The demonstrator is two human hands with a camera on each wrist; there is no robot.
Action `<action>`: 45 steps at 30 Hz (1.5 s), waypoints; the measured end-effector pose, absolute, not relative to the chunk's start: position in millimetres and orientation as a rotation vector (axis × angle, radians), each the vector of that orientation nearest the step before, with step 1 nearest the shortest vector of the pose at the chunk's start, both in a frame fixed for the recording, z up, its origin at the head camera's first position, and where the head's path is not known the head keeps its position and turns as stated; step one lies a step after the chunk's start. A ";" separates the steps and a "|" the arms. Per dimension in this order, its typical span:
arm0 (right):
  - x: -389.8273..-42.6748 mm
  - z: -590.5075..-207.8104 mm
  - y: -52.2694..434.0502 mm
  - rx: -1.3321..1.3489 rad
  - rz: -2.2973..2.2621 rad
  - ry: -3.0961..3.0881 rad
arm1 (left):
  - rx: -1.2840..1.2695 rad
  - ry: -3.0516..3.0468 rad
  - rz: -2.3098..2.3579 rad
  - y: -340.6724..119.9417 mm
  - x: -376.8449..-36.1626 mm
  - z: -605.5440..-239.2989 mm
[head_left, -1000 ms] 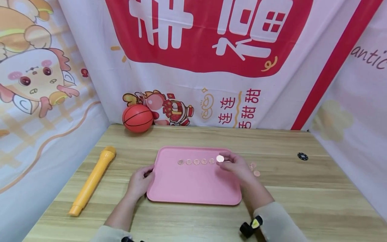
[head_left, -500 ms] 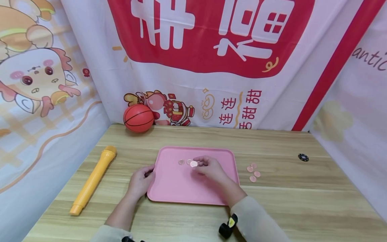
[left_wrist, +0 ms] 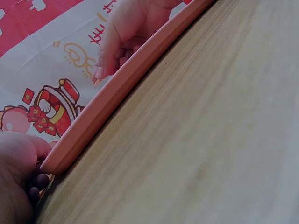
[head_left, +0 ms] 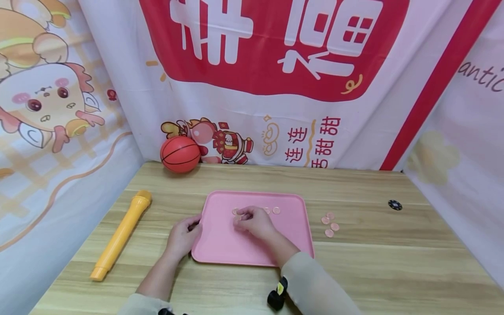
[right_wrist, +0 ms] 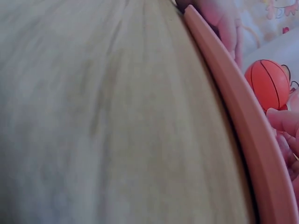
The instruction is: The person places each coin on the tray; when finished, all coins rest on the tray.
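Change: your right hand [head_left: 252, 222] had swept leftward along the coin row [head_left: 271, 210] on the pink tray [head_left: 252, 249], carrying its coin to the row's left end.
Hands: right fingers curled; whether they still pinched that coin, I cannot tell. Your left hand [head_left: 182, 236] gripped the tray's left rim.
Around: loose coins [head_left: 330, 224] lay on the surface right of the tray; yellow tube [head_left: 120, 234], basketball [head_left: 179, 153] and black disc [head_left: 394, 204] stood well apart, blocking nothing.
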State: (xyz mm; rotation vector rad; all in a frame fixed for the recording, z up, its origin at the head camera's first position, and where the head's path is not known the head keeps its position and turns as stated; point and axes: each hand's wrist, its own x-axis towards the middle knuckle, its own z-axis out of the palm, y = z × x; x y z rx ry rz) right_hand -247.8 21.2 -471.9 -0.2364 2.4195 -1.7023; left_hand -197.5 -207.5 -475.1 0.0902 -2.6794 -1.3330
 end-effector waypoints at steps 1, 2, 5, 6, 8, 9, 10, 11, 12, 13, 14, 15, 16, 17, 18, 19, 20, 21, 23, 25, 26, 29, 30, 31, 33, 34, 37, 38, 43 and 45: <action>-248.0 -472.3 19.8 -0.248 -1.678 2.457 | 0.089 -2.679 -1.333 -207.5 -197.7 -475.3; -248.1 -472.6 18.6 -0.259 -1.649 2.491 | 0.088 -2.678 -1.334 -207.4 -198.0 -475.5; -248.3 -473.9 16.0 -0.281 -1.566 2.574 | 0.087 -2.676 -1.340 -207.4 -198.6 -476.2; -248.0 -473.9 15.3 -0.287 -1.540 2.592 | 0.088 -2.677 -1.343 -207.4 -198.7 -476.2; -247.4 -473.9 13.9 -0.298 -1.478 2.626 | 0.091 -2.678 -1.347 -207.5 -198.6 -476.0; -246.8 -473.4 13.2 -0.300 -1.447 2.641 | 0.093 -2.679 -1.349 -207.5 -198.5 -475.8; -246.0 -472.8 12.4 -0.302 -1.411 2.659 | 0.096 -2.679 -1.351 -207.6 -198.3 -475.7; -245.1 -471.7 11.8 -0.304 -1.375 2.674 | 0.097 -2.680 -1.352 -207.6 -198.1 -475.5; -244.2 -470.8 11.2 -0.302 -1.346 2.685 | 0.099 -2.681 -1.353 -207.7 -197.9 -475.4; -243.5 -470.0 10.6 -0.299 -1.322 2.692 | 0.101 -2.682 -1.353 -207.8 -197.9 -475.5; -242.8 -469.1 10.3 -0.295 -1.305 2.696 | 0.101 -2.683 -1.351 -207.9 -198.0 -475.5; -242.1 -468.4 10.1 -0.290 -1.292 2.698 | 0.101 -2.684 -1.351 -208.0 -198.0 -475.6; -241.7 -467.8 10.0 -0.285 -1.282 2.702 | 0.100 -2.685 -1.349 -208.0 -197.9 -475.5; -241.3 -467.3 9.9 -0.284 -1.277 2.704 | 0.099 -2.686 -1.348 -208.1 -197.9 -475.5; -240.9 -466.7 9.9 -0.282 -1.272 2.705 | 0.098 -2.687 -1.347 -208.1 -197.9 -475.5; -240.6 -466.3 10.0 -0.284 -1.266 2.708 | 0.097 -2.687 -1.348 -208.3 -197.9 -475.6; -240.5 -466.1 10.1 -0.286 -1.261 2.711 | 0.096 -2.688 -1.346 -208.3 -197.9 -475.6; -240.5 -466.1 10.1 -0.290 -1.253 2.717 | 0.094 -2.689 -1.346 -208.4 -197.8 -475.6; -240.9 -466.3 10.3 -0.297 -1.238 2.725 | 0.092 -2.690 -1.348 -208.6 -197.7 -475.7; -241.3 -466.8 10.4 -0.301 -1.227 2.731 | 0.093 -2.692 -1.349 -208.7 -197.4 -475.5; -241.5 -467.0 10.5 -0.304 -1.226 2.732 | 0.094 -2.693 -1.349 -208.6 -197.2 -475.3; -241.4 -467.5 11.5 -0.322 -1.250 2.723 | 0.099 -2.693 -1.355 -208.4 -196.7 -474.7; -241.4 -467.6 11.9 -0.327 -1.272 2.713 | 0.101 -2.693 -1.353 -208.3 -196.5 -474.5; -241.4 -468.0 12.6 -0.334 -1.300 2.702 | 0.103 -2.694 -1.351 -208.2 -196.4 -474.3; -241.9 -469.6 14.4 -0.350 -1.368 2.674 | 0.104 -2.693 -1.350 -208.0 -196.3 -474.2; -242.2 -470.5 15.5 -0.356 -1.404 2.657 | 0.105 -2.693 -1.349 -207.9 -196.3 -474.2; -242.6 -471.8 19.5 -0.357 -1.504 2.592 | 0.107 -2.692 -1.355 -208.0 -196.3 -474.3; -242.7 -471.8 21.2 -0.356 -1.526 2.575 | 0.107 -2.692 -1.356 -208.1 -196.3 -474.3; -241.2 -468.6 32.9 -0.331 -1.574 2.519 | 0.110 -2.696 -1.352 -208.3 -197.1 -474.9; -240.3 -466.7 38.8 -0.315 -1.594 2.500 | 0.115 -2.699 -1.349 -208.3 -197.5 -475.2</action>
